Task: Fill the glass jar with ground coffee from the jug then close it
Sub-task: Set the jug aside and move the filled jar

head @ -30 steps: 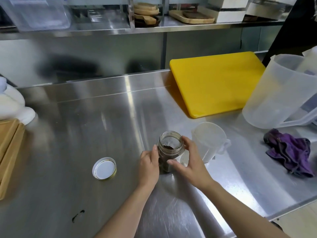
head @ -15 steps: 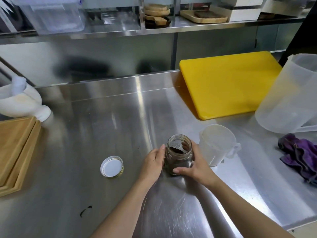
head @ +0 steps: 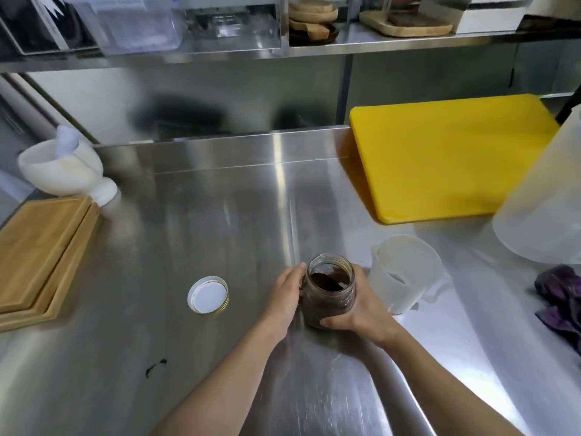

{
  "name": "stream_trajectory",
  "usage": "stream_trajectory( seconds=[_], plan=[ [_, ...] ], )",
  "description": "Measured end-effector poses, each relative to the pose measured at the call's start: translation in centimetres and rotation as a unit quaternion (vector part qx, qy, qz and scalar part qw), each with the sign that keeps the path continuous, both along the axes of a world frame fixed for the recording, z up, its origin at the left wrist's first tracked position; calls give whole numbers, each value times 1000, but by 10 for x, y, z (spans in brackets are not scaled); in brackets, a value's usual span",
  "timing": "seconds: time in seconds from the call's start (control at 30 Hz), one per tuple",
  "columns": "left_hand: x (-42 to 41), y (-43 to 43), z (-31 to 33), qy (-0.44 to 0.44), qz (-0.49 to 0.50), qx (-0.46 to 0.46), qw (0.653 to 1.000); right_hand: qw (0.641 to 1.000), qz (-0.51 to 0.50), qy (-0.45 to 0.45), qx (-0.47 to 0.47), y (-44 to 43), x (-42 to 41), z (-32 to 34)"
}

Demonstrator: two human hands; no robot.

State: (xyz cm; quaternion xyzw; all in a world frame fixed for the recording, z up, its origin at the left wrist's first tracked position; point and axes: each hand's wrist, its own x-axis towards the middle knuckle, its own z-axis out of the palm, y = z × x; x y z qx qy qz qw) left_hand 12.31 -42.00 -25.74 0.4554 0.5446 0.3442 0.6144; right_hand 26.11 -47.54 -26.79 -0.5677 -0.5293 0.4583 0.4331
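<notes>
An open glass jar stands on the steel counter with dark ground coffee inside it. My right hand wraps around its right side and front. My left hand rests flat against its left side. The jar's lid lies upside down on the counter to the left, white inside with a gold rim. A small translucent plastic jug stands just right of the jar and looks empty.
A yellow cutting board leans at the back right. A large translucent pitcher and a purple cloth sit at the right edge. Wooden boards and a white mortar are on the left. A dark smear marks the counter.
Both hands stay on the jar, closing in tighter around it. The view has shifted so everything sits further right in the frame.
</notes>
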Motion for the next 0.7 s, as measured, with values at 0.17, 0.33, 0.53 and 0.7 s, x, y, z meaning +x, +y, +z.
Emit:
stream_trajectory(
  seconds=[0.17,0.33,0.53,0.7],
  plan=[
    [-5,3,13,-26,2,8,1000,998,-34,23,46,-1,-5,-8],
    [-21,16,44,-56,99,94,989,993,-57,66,79,10,-7,3],
    [-46,17,78,-76,399,163,899,990,-38,74,112,18,-15,9],
    [-18,-14,52,107,52,198,973,987,-8,121,105,19,-34,1]
  ],
)
